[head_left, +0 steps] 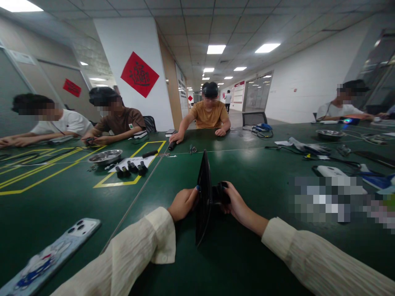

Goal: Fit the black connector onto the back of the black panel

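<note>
A thin black panel (pixel 203 205), seen almost edge-on, stands upright above the green table straight ahead of me. My left hand (pixel 182 204) is closed on its left side, with the thumb against the flat face; a small blue spot shows at the thumb tip. From the panel's right side juts a chunky black fitting (pixel 218 192), and my right hand (pixel 239 205) has its fingers wrapped round it. How the fitting joins the panel is hard to make out. The fingers behind the panel are partly hidden.
A phone in a patterned case (pixel 52 259) lies at the near left. Beyond it are a metal bowl (pixel 105 157) and several black cylindrical parts (pixel 132 167). Cables and a white device (pixel 336 176) lie at right. Several people sit round the table (pixel 166 181).
</note>
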Motion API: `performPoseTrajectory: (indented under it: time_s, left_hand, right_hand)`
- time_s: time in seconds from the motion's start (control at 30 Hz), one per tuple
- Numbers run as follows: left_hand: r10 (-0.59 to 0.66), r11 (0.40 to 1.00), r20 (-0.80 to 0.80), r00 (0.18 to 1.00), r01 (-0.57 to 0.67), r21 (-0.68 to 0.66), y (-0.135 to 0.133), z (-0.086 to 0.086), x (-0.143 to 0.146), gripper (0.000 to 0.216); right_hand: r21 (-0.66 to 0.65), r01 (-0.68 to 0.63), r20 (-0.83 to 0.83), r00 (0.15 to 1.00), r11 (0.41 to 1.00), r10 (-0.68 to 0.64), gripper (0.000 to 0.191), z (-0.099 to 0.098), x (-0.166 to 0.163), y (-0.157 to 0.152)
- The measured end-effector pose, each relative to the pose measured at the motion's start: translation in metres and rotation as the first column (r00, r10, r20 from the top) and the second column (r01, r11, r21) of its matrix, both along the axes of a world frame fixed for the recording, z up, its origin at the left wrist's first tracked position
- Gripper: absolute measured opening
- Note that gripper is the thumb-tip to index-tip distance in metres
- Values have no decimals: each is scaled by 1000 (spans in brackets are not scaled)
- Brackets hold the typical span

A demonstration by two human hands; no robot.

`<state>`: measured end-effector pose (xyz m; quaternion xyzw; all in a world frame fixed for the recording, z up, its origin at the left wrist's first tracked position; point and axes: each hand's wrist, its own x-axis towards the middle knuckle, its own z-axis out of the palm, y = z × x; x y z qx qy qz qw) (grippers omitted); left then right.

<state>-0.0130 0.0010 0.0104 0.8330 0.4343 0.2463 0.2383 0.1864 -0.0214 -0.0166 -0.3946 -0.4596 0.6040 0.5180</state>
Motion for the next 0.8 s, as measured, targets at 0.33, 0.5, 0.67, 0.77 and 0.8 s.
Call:
performPoseTrajectory:
  time_s: [0.33,0.5,0.67,0.77,0.8]
  left_hand:
    - [8,1000,-16,1000,-8,21,-2,3,2,53]
    - [46,997,-33,998,-44,63,-3,4,4,50]
    - [62,995,14,998,-63,73,-6,7,4,43]
    - [68,994,22,997,-70,84,-7,8,4,39]
    - [66,994,21,998,-68,88,-7,8,3,38]
  right_hand:
    - [14,5,5,1000,1000,-5,30,-2,1,1]
    - [23,-31,0,1000,999,31,33,-2,2,2]
    - [15,-70,26,997,997,70,39,-2,2,1]
    - [18,-71,19,997,997,71,40,-5,2,2]
    - [20,-68,18,998,997,68,40,-6,2,3]
